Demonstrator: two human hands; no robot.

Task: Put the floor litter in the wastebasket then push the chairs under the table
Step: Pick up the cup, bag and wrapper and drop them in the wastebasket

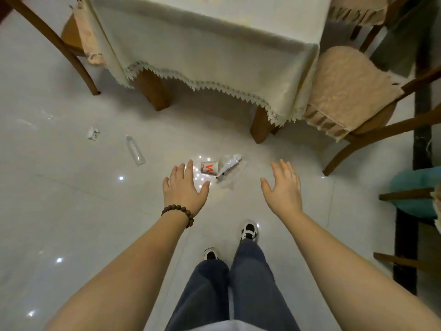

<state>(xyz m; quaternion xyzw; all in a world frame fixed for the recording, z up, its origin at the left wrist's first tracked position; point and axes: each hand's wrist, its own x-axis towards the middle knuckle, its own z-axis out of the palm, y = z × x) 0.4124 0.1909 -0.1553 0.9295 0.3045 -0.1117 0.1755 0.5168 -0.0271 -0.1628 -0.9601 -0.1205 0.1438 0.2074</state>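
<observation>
Empty hands [232, 187] spread above paper cup [209, 168], chair [353, 96] beside table [214, 44].

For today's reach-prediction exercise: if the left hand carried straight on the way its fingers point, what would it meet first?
Probably the paper cup lying on its side on the floor, just beyond the left hand. The hand is open and empty; its height above the floor is unclear, so it may pass over.
</observation>
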